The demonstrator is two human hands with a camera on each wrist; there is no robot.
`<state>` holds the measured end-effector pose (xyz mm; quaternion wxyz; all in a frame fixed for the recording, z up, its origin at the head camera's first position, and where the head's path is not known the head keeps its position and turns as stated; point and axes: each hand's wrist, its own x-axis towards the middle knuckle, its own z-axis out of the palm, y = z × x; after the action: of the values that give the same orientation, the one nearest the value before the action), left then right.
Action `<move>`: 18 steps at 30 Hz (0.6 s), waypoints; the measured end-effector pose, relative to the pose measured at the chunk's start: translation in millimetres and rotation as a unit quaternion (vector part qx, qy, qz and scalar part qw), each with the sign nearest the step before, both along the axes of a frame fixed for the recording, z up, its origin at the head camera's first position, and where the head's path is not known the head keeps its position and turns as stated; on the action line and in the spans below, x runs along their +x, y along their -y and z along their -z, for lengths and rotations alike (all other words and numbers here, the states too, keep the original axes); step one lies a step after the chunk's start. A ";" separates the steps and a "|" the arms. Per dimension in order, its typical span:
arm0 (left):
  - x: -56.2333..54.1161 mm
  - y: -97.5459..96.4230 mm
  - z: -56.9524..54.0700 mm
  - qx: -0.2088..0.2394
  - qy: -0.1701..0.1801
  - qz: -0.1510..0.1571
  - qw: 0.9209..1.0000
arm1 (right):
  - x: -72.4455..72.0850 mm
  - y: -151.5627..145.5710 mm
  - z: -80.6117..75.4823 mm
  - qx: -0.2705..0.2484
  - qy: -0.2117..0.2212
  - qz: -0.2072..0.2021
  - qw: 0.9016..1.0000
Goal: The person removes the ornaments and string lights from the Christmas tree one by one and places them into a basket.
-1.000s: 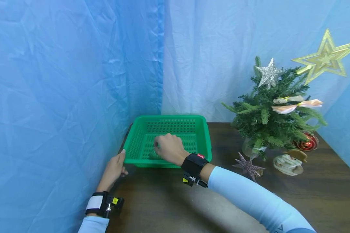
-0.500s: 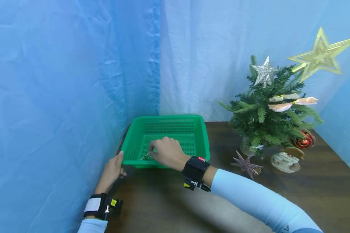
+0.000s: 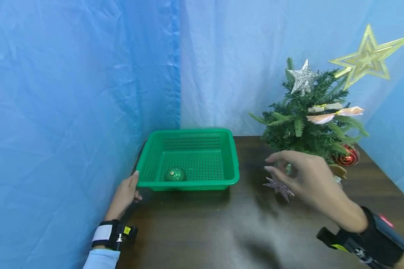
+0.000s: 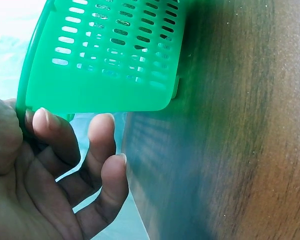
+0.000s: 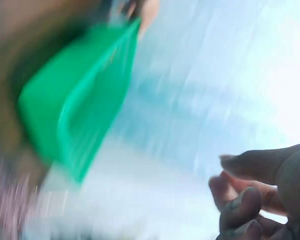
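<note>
My left hand (image 3: 124, 196) grips the near left corner of a green plastic basket (image 3: 195, 183), thumb on the rim. In the left wrist view the other fingers (image 4: 102, 137) curl loosely beneath that corner. A glittery green bauble (image 3: 175, 174) lies inside the basket against its front wall. My right hand (image 3: 306, 181) is over the table to the right, in front of a small Christmas tree (image 3: 299, 130). Its fingers are loosely bent with a gap between thumb and forefinger, and nothing shows in them. It partly covers a purple glitter star (image 3: 278, 188) on the table.
The tree carries a silver star (image 3: 303, 78), a gold star (image 3: 366, 59) and a ribbon bow (image 3: 336, 114). A red bauble (image 3: 348, 156) and a mostly hidden brown-hatted ornament (image 3: 338, 171) sit at its foot. Blue cloth (image 3: 70, 93) hangs along the table's left and back.
My right hand has left the basket and swung right to the front of the tree, leaving the green bauble in plain view in the basket. My left hand stays at the basket corner.
</note>
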<state>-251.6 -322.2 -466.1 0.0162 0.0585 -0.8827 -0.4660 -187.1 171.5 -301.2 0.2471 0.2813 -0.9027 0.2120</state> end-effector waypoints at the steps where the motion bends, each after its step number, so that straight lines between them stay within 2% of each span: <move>1: 0.3 0.4 -1.1 0.001 0.000 0.002 1.000 | 0.9 -14.7 0.6 0.014 -0.016 0.023 0.999; 4: 1.8 3.6 -2.7 -0.001 0.003 0.002 1.000 | -2.7 -46.2 6.3 0.047 -0.020 0.064 0.997; 10: 5.5 6.9 -3.7 0.000 0.013 -0.008 1.000 | -17.9 -64.8 18.4 0.046 0.052 0.047 0.996; 18: 1.4 -1.0 -4.7 0.005 0.011 0.000 1.000 | -17.7 -72.2 21.2 0.024 0.098 0.053 0.993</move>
<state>-250.2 -321.1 -461.5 0.0065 0.0638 -0.8803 -0.4701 -204.8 243.7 -322.4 0.1611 0.2167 -0.9412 0.2031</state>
